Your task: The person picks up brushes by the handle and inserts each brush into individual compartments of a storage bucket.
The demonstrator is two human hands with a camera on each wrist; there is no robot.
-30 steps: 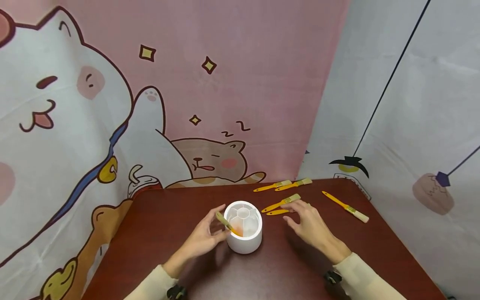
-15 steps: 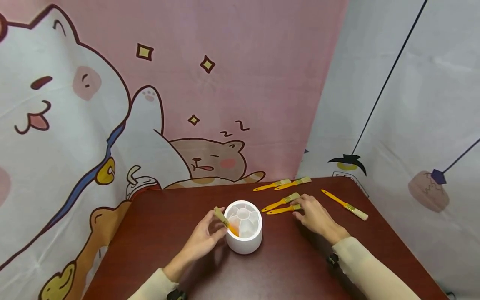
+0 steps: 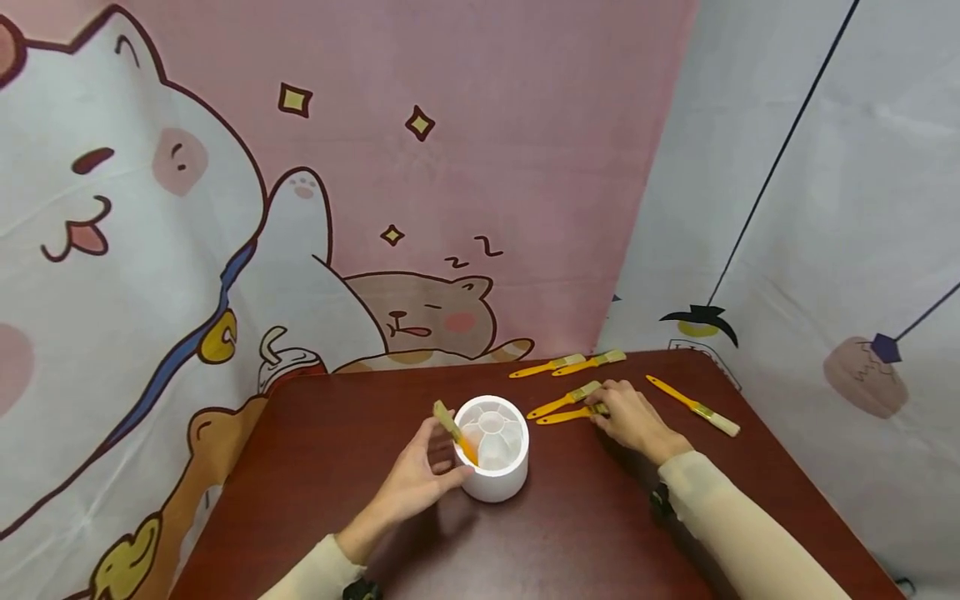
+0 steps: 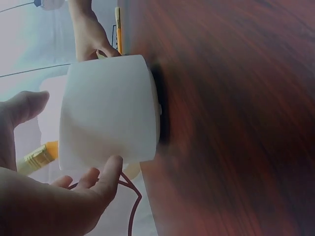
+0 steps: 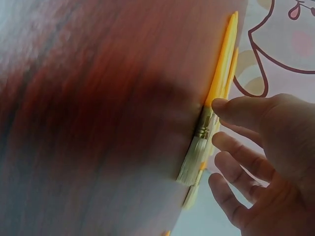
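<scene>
A white round holder (image 3: 492, 483) with several compartments stands on the table. One paintbrush (image 3: 452, 423), bristles up, leans in its left compartment. My left hand (image 3: 412, 475) is at the holder's left side with thumb and fingers spread. In the left wrist view, the fingertips (image 4: 114, 164) are at the white wall and the thumb stands apart from it. My right hand (image 3: 632, 419) pinches a yellow-handled paintbrush (image 3: 566, 416) lying flat. In the right wrist view, the thumb lies where the orange handle (image 5: 221, 69) meets the ferrule; the index fingertip is partly hidden.
Close behind the pinched brush lies another paintbrush (image 3: 558, 402). Two more paintbrushes, one left (image 3: 547, 367) and one right (image 3: 590, 363), lie by the table's back edge. A single paintbrush (image 3: 693, 406) lies at the right. Printed cloth walls (image 3: 525, 167) border the brown table (image 3: 337, 442).
My right hand has shifted right along the near brush to its ferrule and closed its thumb and finger there. The brush in the holder stands slightly steeper, and my left hand stays beside the holder.
</scene>
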